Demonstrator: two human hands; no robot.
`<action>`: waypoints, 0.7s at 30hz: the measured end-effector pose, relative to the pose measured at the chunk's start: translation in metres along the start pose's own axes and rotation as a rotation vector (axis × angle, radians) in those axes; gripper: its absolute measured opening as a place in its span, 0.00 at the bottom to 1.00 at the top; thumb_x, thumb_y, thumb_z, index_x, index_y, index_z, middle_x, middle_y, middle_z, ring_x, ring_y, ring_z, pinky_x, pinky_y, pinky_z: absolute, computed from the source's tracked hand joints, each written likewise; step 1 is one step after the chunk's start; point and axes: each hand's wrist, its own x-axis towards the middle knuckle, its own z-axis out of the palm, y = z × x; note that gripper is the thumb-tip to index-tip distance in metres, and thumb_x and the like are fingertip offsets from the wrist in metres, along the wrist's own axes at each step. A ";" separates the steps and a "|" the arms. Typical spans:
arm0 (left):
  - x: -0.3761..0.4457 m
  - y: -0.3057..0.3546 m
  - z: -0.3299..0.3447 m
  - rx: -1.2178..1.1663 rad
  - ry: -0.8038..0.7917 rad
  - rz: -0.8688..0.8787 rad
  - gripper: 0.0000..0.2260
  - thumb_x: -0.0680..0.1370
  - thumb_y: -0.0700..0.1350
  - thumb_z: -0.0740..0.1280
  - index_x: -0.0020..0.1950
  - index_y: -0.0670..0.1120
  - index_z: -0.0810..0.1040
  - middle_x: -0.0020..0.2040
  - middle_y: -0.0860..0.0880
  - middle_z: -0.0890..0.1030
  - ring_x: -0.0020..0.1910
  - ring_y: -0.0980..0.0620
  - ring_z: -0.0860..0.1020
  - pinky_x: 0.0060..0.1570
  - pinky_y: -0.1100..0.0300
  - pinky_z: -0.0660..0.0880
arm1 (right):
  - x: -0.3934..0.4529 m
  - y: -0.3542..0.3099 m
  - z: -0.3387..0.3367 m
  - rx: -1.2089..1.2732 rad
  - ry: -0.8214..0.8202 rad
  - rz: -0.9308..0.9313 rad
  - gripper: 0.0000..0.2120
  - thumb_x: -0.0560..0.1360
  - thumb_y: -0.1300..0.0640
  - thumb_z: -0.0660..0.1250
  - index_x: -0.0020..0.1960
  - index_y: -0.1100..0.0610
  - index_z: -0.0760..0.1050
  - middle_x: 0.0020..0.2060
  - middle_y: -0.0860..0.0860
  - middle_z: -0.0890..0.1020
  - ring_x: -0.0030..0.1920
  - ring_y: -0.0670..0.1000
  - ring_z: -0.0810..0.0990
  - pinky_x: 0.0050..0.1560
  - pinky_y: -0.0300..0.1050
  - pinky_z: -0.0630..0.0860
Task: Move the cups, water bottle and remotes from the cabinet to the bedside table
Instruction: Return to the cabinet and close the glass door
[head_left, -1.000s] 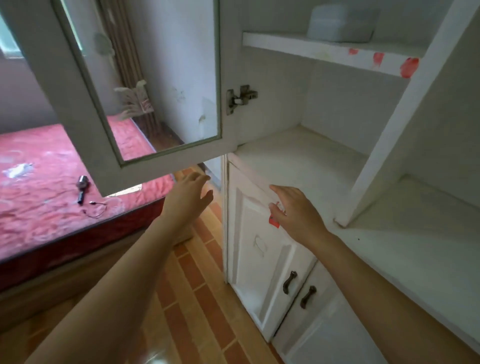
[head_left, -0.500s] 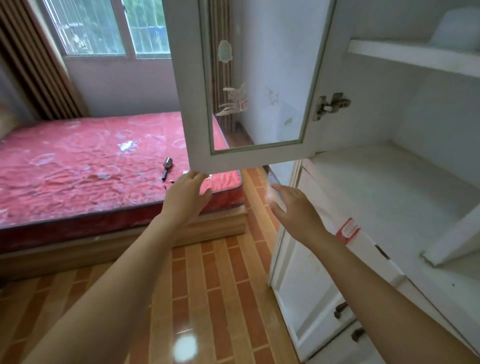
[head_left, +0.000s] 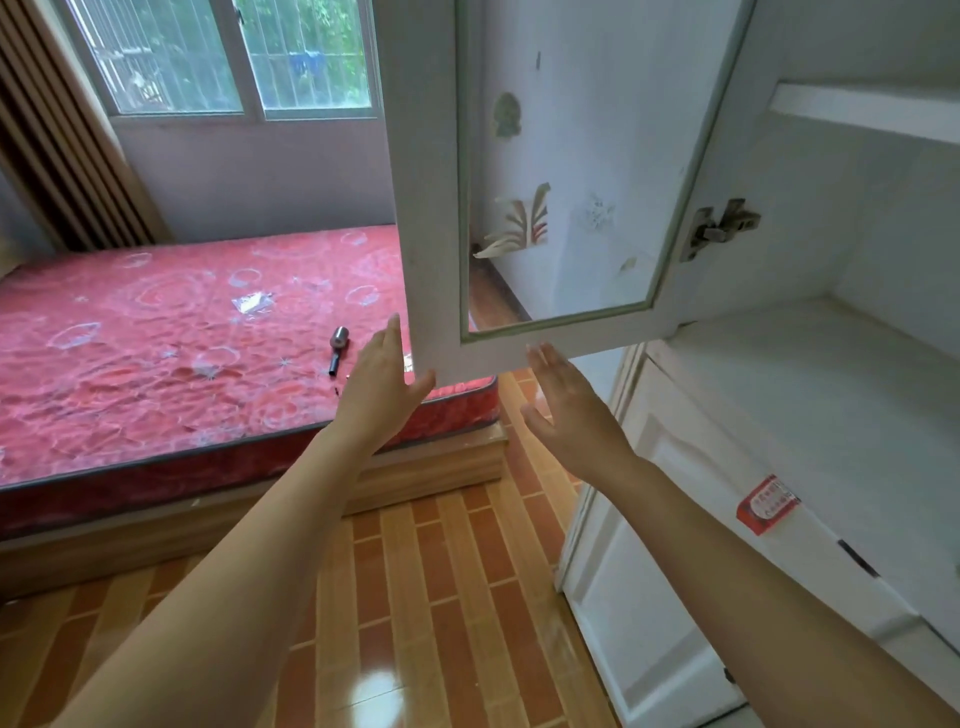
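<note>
The white cabinet (head_left: 810, 395) stands at the right with its glass-paned upper door (head_left: 431, 218) swung out toward me. My left hand (head_left: 382, 382) is raised flat at the door's lower left corner, thumb under the bottom edge, fingers straight along the frame's outer side. My right hand (head_left: 563, 402) is open with straight fingers, its tips at the door's bottom rail. The cabinet shelf I can see holds nothing. No cups, bottle or remotes show in this view.
A bed with a red mattress (head_left: 171, 338) fills the left; a small dark metal tool (head_left: 337, 348) lies on it. A window (head_left: 234, 52) and brown curtain (head_left: 57, 130) are behind. Wooden floor (head_left: 415, 597) lies below my arms. A red sticker (head_left: 769, 504) marks the cabinet's ledge.
My view has turned left, away from the cabinet's inside toward the bed. Both hands rose to the door's bottom edge; the right hand left the cabinet ledge.
</note>
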 end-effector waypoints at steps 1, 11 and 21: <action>0.005 -0.002 0.002 -0.047 -0.003 0.011 0.35 0.76 0.48 0.65 0.76 0.42 0.48 0.75 0.43 0.60 0.73 0.46 0.59 0.70 0.50 0.61 | 0.004 0.000 0.002 -0.026 -0.011 -0.006 0.30 0.79 0.52 0.56 0.76 0.51 0.44 0.77 0.48 0.47 0.76 0.48 0.46 0.72 0.42 0.53; 0.014 -0.012 0.007 -0.342 -0.021 0.140 0.27 0.74 0.39 0.64 0.70 0.50 0.60 0.57 0.53 0.75 0.56 0.53 0.75 0.48 0.56 0.73 | 0.026 -0.003 0.022 -0.112 -0.096 0.002 0.33 0.79 0.53 0.56 0.75 0.51 0.38 0.76 0.48 0.42 0.76 0.49 0.41 0.75 0.46 0.52; 0.012 -0.012 0.000 -0.366 -0.056 0.123 0.28 0.73 0.31 0.59 0.71 0.48 0.60 0.54 0.52 0.73 0.52 0.51 0.74 0.48 0.56 0.73 | 0.024 -0.015 0.026 -0.109 -0.132 0.039 0.34 0.79 0.53 0.56 0.75 0.50 0.37 0.76 0.48 0.41 0.76 0.51 0.41 0.73 0.46 0.52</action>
